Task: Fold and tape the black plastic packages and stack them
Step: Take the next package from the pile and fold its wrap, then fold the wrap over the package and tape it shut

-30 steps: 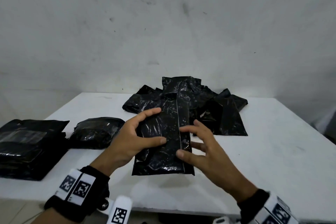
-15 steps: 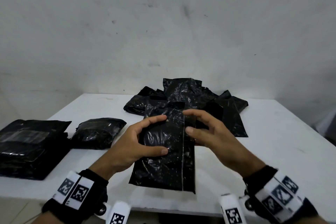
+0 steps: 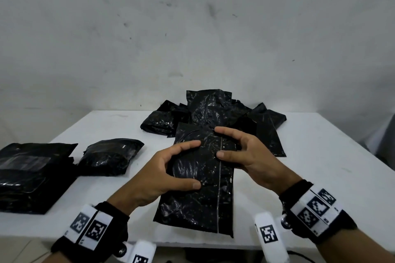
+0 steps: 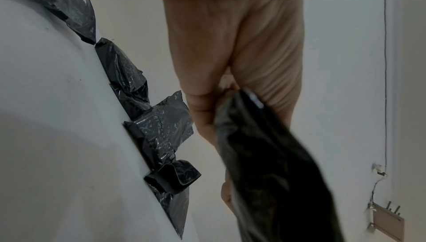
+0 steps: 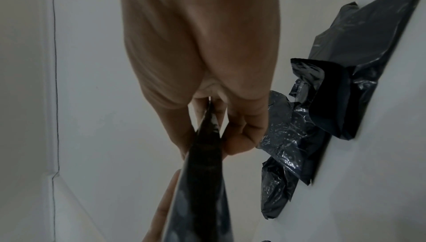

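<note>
Gripping one unfolded package (image 3: 196, 186), both hands, left (image 3: 166, 175) and right (image 3: 254, 160), curl fingers around it; a stack (image 3: 27, 175) is done, a pile (image 3: 215, 113) remains.

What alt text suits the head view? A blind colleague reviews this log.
Two hands, left hand and right hand, hold a long black plastic package above a white table. A loose pile of packages lies behind it, a stack at far left.
</note>
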The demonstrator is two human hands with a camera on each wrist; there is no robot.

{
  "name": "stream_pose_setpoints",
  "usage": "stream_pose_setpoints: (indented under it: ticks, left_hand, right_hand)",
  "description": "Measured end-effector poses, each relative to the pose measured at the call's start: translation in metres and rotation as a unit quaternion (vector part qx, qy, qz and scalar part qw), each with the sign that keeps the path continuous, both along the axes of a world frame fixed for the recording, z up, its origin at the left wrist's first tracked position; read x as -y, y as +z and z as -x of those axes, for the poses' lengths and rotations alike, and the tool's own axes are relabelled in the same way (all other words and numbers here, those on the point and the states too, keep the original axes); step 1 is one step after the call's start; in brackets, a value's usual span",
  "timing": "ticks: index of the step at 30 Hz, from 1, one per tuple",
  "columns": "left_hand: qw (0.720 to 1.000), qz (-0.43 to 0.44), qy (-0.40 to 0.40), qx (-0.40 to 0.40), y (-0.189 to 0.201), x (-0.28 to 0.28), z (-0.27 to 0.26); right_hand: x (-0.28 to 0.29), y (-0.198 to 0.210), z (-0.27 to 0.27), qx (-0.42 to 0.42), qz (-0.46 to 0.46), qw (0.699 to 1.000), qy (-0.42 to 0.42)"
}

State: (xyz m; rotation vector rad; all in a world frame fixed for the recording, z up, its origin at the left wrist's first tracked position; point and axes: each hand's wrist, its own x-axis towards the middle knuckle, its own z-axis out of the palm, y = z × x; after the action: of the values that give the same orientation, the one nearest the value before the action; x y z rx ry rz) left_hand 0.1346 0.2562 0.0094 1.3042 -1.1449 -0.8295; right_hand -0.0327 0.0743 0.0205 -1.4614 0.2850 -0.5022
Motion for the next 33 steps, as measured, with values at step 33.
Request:
stream_pose_setpoints:
  ticks: [33]
  left_hand:
    - [0.988, -0.056, -0.14, -0.033, -0.069, 0.141, 0.243]
  right_hand:
    - [0.097, -0.144, 0.432, -0.17, -0.196, 0.796, -0.548]
